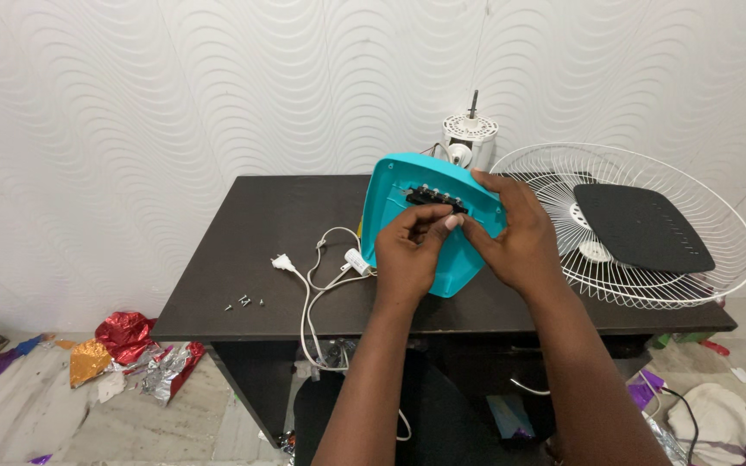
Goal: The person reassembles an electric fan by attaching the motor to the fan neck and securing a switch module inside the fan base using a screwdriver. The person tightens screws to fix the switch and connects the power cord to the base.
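Note:
A turquoise plastic fan base cover (390,194) stands tilted on the dark table (252,250), its hollow inside facing me. A black switch block (432,197) with a row of small round buttons sits in it. My left hand (407,255) pinches at the lower edge of that block with fingertips together. My right hand (515,237) grips the cover's right side, thumb near the block. Behind the cover stands the white fan motor (470,136) with its bare shaft pointing up.
A white power cord with plug (308,276) trails off the table's front edge. Small loose screws (243,302) lie at the front left. A white wire fan guard (649,276) with a black plate (641,226) on it fills the right side. Foil scraps (127,349) litter the floor.

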